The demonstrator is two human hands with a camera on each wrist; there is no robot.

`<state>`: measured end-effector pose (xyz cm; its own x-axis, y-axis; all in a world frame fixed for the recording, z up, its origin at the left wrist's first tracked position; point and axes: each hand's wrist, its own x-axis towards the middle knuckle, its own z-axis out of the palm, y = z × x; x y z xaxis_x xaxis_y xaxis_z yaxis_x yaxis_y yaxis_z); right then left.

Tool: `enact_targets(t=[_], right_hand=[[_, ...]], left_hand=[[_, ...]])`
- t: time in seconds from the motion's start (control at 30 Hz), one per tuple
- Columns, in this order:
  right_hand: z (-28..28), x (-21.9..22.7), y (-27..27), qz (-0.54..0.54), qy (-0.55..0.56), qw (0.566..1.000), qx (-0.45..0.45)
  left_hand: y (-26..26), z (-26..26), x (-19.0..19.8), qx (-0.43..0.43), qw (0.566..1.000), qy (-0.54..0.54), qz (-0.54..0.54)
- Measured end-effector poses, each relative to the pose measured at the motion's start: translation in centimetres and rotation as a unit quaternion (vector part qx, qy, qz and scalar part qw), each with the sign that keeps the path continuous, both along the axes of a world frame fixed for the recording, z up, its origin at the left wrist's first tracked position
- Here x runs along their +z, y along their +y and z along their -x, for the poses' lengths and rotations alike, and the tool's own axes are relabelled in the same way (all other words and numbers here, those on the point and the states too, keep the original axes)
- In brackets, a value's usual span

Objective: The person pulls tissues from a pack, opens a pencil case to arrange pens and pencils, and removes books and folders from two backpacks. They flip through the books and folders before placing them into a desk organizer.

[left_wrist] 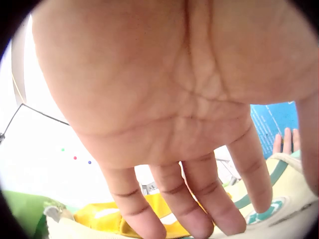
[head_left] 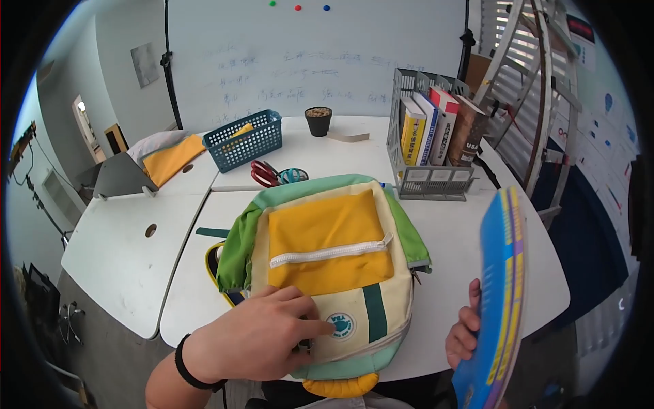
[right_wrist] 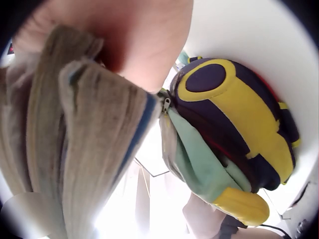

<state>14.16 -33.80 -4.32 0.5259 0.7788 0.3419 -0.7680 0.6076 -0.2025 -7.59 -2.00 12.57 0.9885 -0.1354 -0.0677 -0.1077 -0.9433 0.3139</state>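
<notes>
A cream, green and yellow backpack (head_left: 392, 310) lies on the table with its yellow front pocket (head_left: 323, 273) facing up and a white zip across it. My left hand (head_left: 255, 334) rests over its lower left part, the index finger reaching to the round teal patch (head_left: 340, 326). In the left wrist view the fingers (left_wrist: 192, 219) hang loosely extended over the fabric. On the right, my right hand (head_left: 464, 334) grips blue books (head_left: 492, 273) with yellow-marked spines, held upright beside the bag. Their page edges (right_wrist: 99, 134) fill the right wrist view's left side. The bag's navy and yellow back (right_wrist: 224, 109) also shows there, beside a gap along the zip.
Behind the bag lie red-handled and teal-handled scissors (head_left: 276, 175). Farther back stand a blue basket (head_left: 245, 146), a small potted plant (head_left: 318, 124) and a grey file rack (head_left: 436, 187) holding several books. A whiteboard (head_left: 293, 41) closes off the back; a ladder (head_left: 541, 116) stands right.
</notes>
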Motion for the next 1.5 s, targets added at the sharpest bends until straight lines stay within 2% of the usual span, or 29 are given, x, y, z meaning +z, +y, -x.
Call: enact_targets(t=[0.07,0.1,0.2,0.23,0.3,0.33,0.37,0.4,0.47,0.53,0.57,0.6,0.67,0.7,0.77,0.8,0.87,0.93,1.0,1.07,1.1,1.2,1.3,1.33,1.37,1.4,1.47,1.5], right_hand=[[0.9,-1.3,0.3,0.055,-0.006,0.997,-0.051],[1.7,-0.6,1.3,0.030,0.034,0.998,-0.041],[1.8,-0.2,2.6,-0.019,0.025,0.999,0.002],[1.5,1.1,2.1,0.051,-0.033,0.998,0.007],[1.1,0.0,1.2,0.115,-0.034,0.993,-0.019],[0.8,-0.6,0.6,0.149,-0.030,0.988,-0.026],[0.4,-0.2,-0.5,0.161,-0.096,0.982,-0.039],[0.2,-2.4,-1.7,0.166,-0.023,0.983,-0.074],[0.2,0.7,-2.2,0.231,-0.108,0.960,-0.119],[1.2,3.4,-2.4,0.218,-0.104,0.963,-0.118],[1.4,3.8,-2.2,0.227,-0.124,0.955,-0.142],[1.6,4.0,-1.7,0.234,-0.143,0.947,-0.168],[0.1,2.3,-2.2,0.233,-0.152,0.949,-0.147],[-0.2,1.7,-2.2,0.222,-0.137,0.958,-0.119],[-0.4,1.0,-1.7,0.209,-0.124,0.967,-0.082],[0.0,1.5,-1.5,0.209,-0.099,0.969,-0.086],[0.2,2.0,-0.9,0.202,-0.076,0.973,-0.088],[-0.1,1.4,-0.8,0.212,-0.119,0.966,-0.093],[-0.7,0.0,-1.2,0.222,-0.131,0.962,-0.085],[-0.8,0.3,-1.3,0.239,-0.147,0.957,-0.076],[-0.8,1.6,-0.8,0.229,-0.150,0.960,-0.059],[0.4,6.2,1.0,0.206,-0.150,0.967,-0.023],[1.5,6.7,-0.8,0.225,-0.149,0.963,-0.020],[1.4,6.9,-1.6,0.226,-0.149,0.963,-0.018],[1.3,7.9,-2.6,0.268,-0.231,0.935,0.003],[1.6,8.8,-2.8,0.276,-0.236,0.932,-0.004],[3.2,10.8,-1.9,0.328,-0.306,0.893,0.037],[3.8,11.6,-1.3,0.334,-0.306,0.891,0.030]], left_hand=[[-0.3,0.2,-0.1,-0.034,0.999,0.007,0.041],[-0.3,0.2,0.0,-0.032,0.999,0.007,0.032],[-0.7,-0.1,-0.3,-0.058,0.998,0.014,-0.021],[-1.1,0.0,-0.6,-0.062,0.998,0.000,-0.019],[-1.2,0.3,-1.1,-0.086,0.995,-0.046,-0.016],[-1.1,0.2,-1.1,-0.090,0.993,-0.043,-0.056],[-1.1,0.2,-0.6,-0.068,0.995,-0.008,-0.071],[-1.2,0.1,0.3,-0.045,0.995,0.028,-0.085],[-0.8,0.0,1.6,-0.032,0.995,0.042,-0.086],[-0.2,0.1,2.1,-0.088,0.996,0.004,0.005],[0.2,0.0,1.5,-0.148,0.989,0.001,0.016],[0.3,0.3,0.6,-0.156,0.987,-0.002,0.039],[0.6,0.2,0.5,-0.207,0.976,-0.071,-0.021],[0.9,0.2,0.8,-0.205,0.976,-0.070,-0.027],[1.5,0.7,1.4,-0.082,0.986,0.135,0.048],[1.5,1.0,1.8,-0.072,0.987,0.135,0.044],[0.8,0.4,2.2,-0.104,0.988,0.043,0.105],[0.7,-0.1,0.9,-0.111,0.990,0.020,0.079],[1.7,-0.2,-1.5,-0.153,0.985,-0.035,0.068],[2.4,-0.2,-1.2,-0.097,0.987,-0.038,0.122],[2.7,-0.3,-1.0,-0.068,0.989,-0.060,0.113],[1.7,-0.5,0.8,0.074,0.972,-0.181,0.131],[1.3,-1.9,1.4,0.191,0.910,-0.328,0.165],[0.8,-2.0,2.3,0.242,0.898,-0.332,0.159],[0.9,-2.1,2.9,0.269,0.889,-0.335,0.157],[1.1,-2.4,3.3,0.296,0.880,-0.337,0.154],[2.2,-3.9,2.9,0.248,0.840,-0.444,0.190],[2.1,-4.3,3.2,0.229,0.827,-0.482,0.179]])
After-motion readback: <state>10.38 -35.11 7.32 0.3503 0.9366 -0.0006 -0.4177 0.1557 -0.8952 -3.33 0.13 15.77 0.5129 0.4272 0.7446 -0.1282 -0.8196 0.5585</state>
